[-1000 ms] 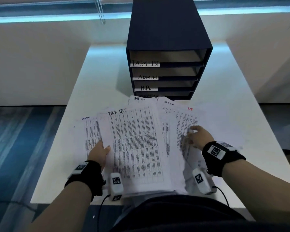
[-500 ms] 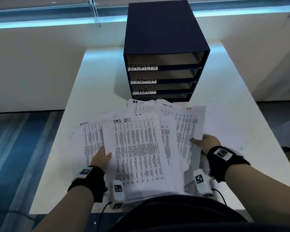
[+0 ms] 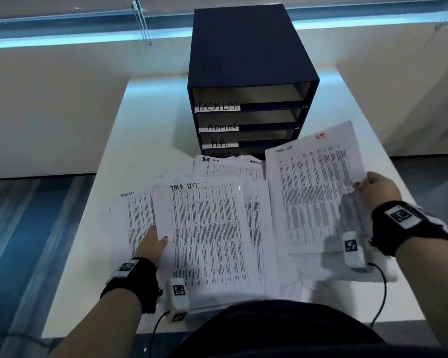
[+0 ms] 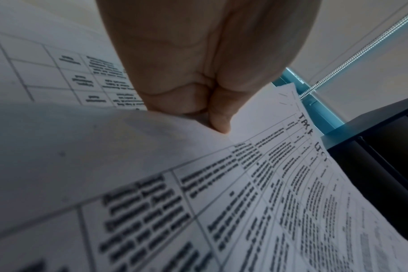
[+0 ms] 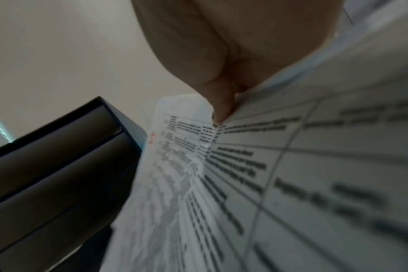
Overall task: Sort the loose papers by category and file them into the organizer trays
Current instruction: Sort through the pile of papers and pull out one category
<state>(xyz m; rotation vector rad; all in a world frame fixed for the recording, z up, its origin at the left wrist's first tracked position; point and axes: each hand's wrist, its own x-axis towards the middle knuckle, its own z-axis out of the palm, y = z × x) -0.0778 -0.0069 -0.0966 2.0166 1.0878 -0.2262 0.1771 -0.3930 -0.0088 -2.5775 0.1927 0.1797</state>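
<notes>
Fingers of both hands hidden under held papers.

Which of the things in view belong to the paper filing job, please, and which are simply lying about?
Part of the job:
- organizer
- lifted sheets pinched by the right hand
- TASK LIST stack gripped by the left hand
- other loose papers

Just there:
- white table
- blind cord

papers on table, organizer behind
</notes>
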